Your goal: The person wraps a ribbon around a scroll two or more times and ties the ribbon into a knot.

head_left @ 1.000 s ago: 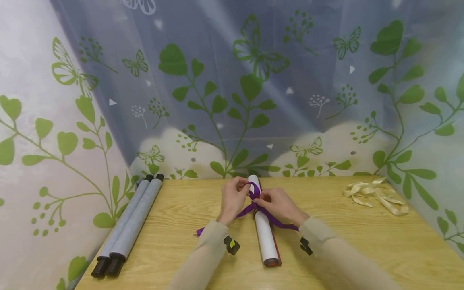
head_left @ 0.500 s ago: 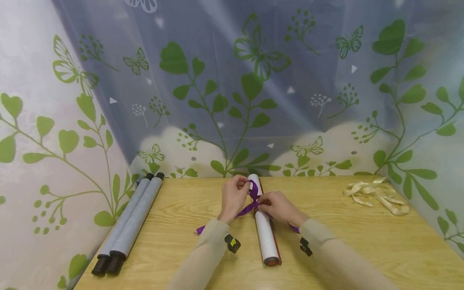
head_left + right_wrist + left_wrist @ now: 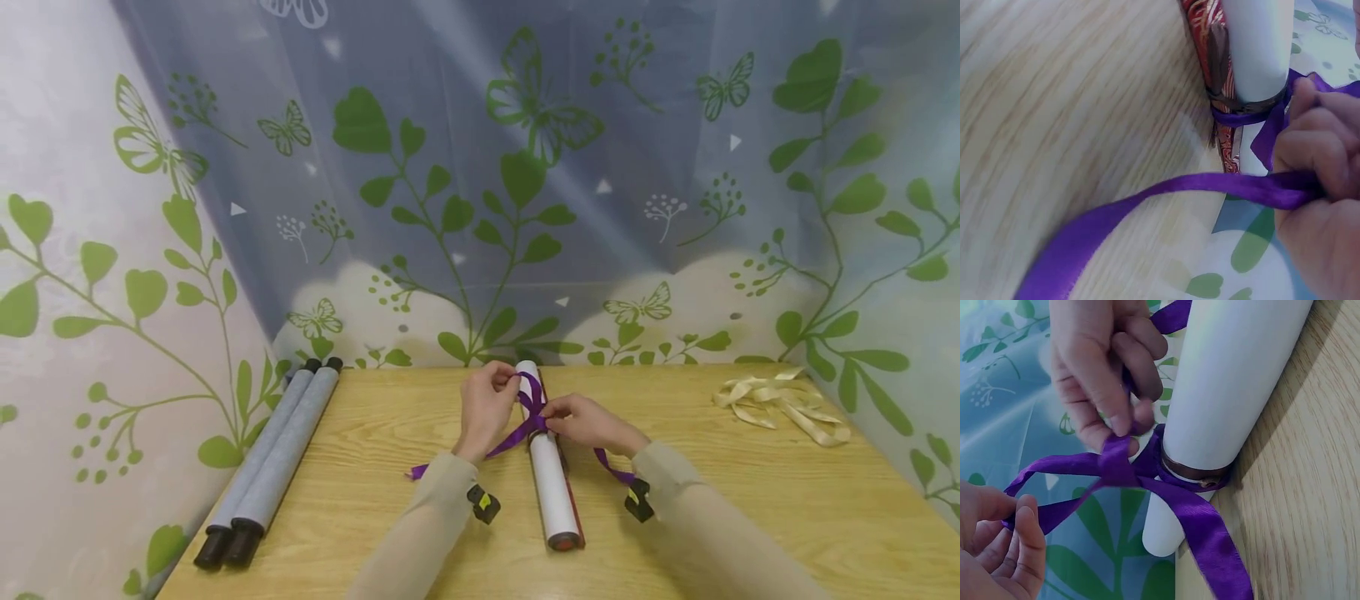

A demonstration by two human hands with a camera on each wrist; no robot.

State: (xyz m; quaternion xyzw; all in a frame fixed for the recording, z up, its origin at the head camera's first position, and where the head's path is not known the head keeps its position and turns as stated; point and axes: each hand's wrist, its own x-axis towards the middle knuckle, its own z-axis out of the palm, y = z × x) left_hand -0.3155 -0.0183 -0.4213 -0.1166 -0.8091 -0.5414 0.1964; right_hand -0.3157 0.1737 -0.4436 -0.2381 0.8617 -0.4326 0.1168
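A white rolled scroll [image 3: 553, 492] lies lengthwise on the table, with a purple ribbon [image 3: 512, 437] wrapped round its middle. My left hand [image 3: 482, 410] pinches the end of a ribbon loop above the scroll's far half, as the left wrist view shows. Close to the crossing, my right hand [image 3: 592, 423] pinches the ribbon between thumb and fingers. A loose tail [image 3: 1104, 219] runs out from the right hand's curled fingers. Red patterned edging [image 3: 1205, 31] and a thin brown cord [image 3: 1241, 105] round the scroll appear in the right wrist view.
Two grey rolls with black ends [image 3: 281, 458] lie side by side at the table's left. A heap of cream ribbon [image 3: 780, 404] rests at the back right. A patterned curtain [image 3: 465, 167] hangs behind the table [image 3: 390, 417].
My right hand has drawn slightly to the right with its ribbon, and the loop now shows wider over the scroll. The left hand stays nearly in place, still pinching the loop.
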